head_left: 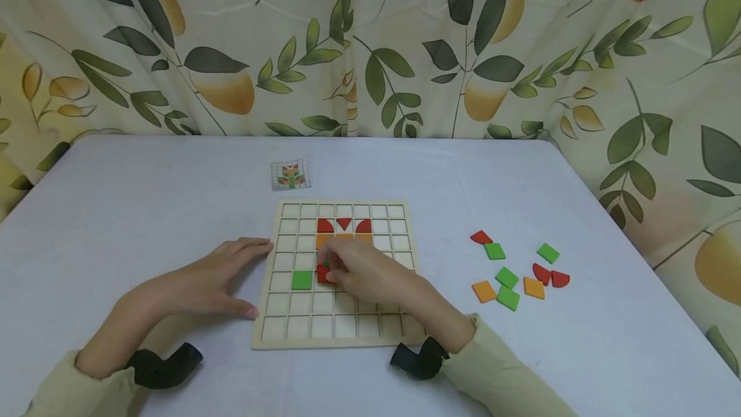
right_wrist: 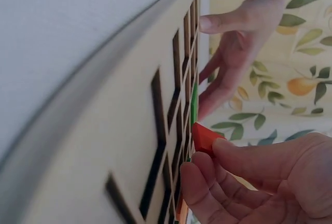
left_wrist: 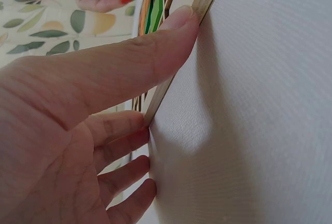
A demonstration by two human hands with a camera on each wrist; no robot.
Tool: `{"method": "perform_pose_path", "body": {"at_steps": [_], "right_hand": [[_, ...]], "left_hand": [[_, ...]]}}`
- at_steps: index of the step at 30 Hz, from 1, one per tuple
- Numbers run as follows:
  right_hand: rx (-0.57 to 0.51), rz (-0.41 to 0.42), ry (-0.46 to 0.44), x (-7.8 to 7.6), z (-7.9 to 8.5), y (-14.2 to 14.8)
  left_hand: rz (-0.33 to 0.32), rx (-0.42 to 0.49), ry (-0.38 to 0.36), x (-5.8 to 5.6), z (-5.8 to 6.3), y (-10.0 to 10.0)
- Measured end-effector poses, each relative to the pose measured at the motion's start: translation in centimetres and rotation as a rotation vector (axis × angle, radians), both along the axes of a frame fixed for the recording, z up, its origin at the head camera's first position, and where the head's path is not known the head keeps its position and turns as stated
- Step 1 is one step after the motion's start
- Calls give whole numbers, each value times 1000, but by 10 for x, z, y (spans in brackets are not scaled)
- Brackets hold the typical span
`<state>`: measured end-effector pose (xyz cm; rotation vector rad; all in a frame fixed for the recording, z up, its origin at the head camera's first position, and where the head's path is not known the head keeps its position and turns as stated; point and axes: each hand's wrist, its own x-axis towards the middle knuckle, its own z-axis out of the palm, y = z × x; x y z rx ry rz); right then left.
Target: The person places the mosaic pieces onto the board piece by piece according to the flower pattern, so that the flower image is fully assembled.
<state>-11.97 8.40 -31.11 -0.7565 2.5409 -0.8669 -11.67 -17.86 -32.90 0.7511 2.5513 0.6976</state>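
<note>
A wooden grid board (head_left: 312,343) lies on the white table. My right hand (head_left: 373,275) is over its middle, pinching a red tile (right_wrist: 206,139) between thumb and fingers just above the cells. Left of that tile, a green square tile (head_left: 301,280) sits in a cell. Farther up the board are red pieces, among them a small triangle (head_left: 344,224), with an orange row (head_left: 363,238) below them, partly covered by my right hand. My left hand (head_left: 202,282) rests along the board's left edge, thumb and fingertips touching the rim, fingers fairly straight.
Loose tiles lie right of the board: several green squares (head_left: 508,298), orange squares (head_left: 484,291) and red curved pieces (head_left: 560,279). Behind the board is a small pattern card (head_left: 291,174). A leaf-print curtain (head_left: 393,69) hangs beyond the table's far edge.
</note>
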Motion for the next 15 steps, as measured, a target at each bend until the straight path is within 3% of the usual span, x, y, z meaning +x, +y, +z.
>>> {"method": "perform_pose_path", "body": {"at_steps": [15], "right_hand": [[1, -33, -3, 2, -6, -2]], "left_hand": [[10, -5, -9, 0, 0, 2]]}}
